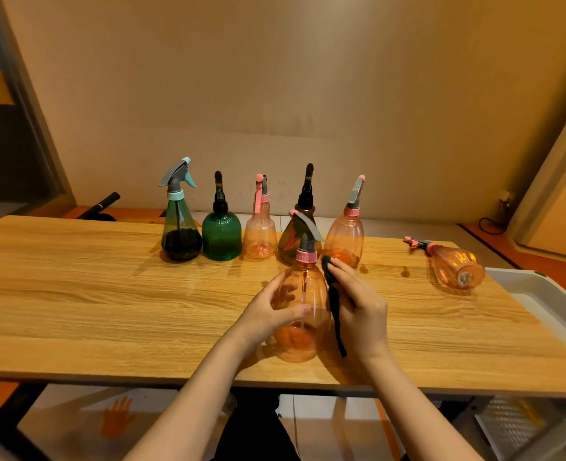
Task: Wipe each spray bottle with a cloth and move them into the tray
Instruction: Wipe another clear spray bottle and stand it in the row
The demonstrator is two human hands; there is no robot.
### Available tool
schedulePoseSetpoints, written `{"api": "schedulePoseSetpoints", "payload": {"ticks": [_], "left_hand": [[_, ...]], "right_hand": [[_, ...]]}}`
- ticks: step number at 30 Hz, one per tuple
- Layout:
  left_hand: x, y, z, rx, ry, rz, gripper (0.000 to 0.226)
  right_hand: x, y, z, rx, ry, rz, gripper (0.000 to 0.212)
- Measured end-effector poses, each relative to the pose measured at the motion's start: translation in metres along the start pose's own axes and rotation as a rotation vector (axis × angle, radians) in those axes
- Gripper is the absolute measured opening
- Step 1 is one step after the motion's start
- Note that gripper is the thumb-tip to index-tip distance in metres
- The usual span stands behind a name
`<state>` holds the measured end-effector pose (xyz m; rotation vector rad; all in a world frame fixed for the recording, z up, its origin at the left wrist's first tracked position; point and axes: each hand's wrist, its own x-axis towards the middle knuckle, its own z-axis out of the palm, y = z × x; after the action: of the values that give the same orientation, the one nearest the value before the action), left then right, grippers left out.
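Observation:
An orange spray bottle [303, 324] with a grey trigger stands upright near the table's front edge. My left hand [268, 314] grips its left side. Against its right side my right hand [358, 304] presses a dark cloth [334, 304], whose tail hangs down. Behind, a row of bottles stands: a blue-capped dark green one [180, 227], a round green one [221, 236], a small orange one [260, 234], a brown one [288, 241] and a tall orange one [344, 237]. Another orange bottle [454, 262] lies on its side at the right. The white tray [541, 294] sits at the right edge.
The wooden table [108, 294] runs wide, with bare board to the left of my hands. A wall rises close behind the bottle row. A black handle [103, 204] lies beyond the table's far left. A white wire rack [514, 424] sits below at the right.

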<state>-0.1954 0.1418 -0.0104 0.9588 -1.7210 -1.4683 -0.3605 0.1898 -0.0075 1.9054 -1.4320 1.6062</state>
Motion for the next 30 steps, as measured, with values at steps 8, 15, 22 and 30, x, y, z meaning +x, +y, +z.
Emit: {"api": "schedulePoseSetpoints", "payload": {"ticks": [8,15,22,30], "left_hand": [[0.002,-0.011,0.000,-0.190,-0.104,0.002,0.096],[0.001,-0.009,0.006,-0.074,0.061,0.075,0.107],[-0.002,-0.007,0.002,-0.103,-0.087,0.055,0.106],[0.003,-0.011,0.006,-0.135,0.014,0.040,0.106]], "right_hand": [[-0.001,-0.009,0.010,0.093,0.008,0.091,0.034],[-0.002,-0.007,0.005,0.234,-0.095,0.258,0.041],[-0.003,-0.012,0.004,0.440,-0.052,0.489,0.048],[0.009,-0.009,0.004,0.574,-0.082,0.674,0.037]]}}
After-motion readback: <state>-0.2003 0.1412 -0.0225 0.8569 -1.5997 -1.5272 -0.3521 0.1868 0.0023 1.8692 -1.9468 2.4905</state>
